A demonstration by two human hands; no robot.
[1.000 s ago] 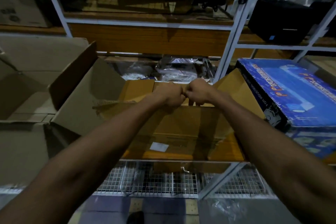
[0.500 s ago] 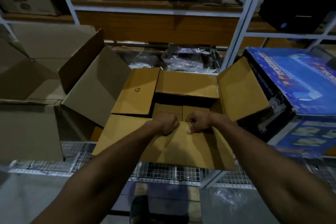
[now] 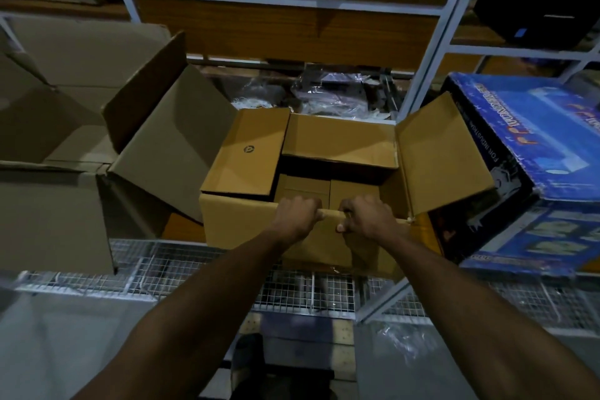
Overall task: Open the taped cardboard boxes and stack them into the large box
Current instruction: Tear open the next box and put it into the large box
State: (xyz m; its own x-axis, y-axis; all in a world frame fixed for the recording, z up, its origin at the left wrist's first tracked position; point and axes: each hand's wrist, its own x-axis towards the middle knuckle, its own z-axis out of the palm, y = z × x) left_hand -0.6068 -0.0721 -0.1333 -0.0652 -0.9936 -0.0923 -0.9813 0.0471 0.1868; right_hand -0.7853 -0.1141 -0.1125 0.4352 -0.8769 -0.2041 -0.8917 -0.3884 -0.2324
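Observation:
A tan cardboard box (image 3: 237,227) stands on the shelf edge in front of me, its top open. Its left flap (image 3: 246,156), far flap (image 3: 337,143) and right flap (image 3: 444,153) stand spread apart. The near flap is folded down over the front wall. My left hand (image 3: 297,216) and my right hand (image 3: 365,217) are side by side, both closed over the fold of that near flap at the front rim. To the left stands a large grey-brown box (image 3: 55,217) with its flaps open.
A blue printed carton (image 3: 535,146) leans at the right, touching the tan box's corner. White shelf posts (image 3: 431,52) rise behind. Plastic-wrapped items (image 3: 328,91) lie at the back of the shelf. A wire mesh shelf (image 3: 201,273) runs below, above the floor.
The near flap came from upright down toward me and now lies folded over the front wall. My hands went down with it to the front rim. The box interior has come into view.

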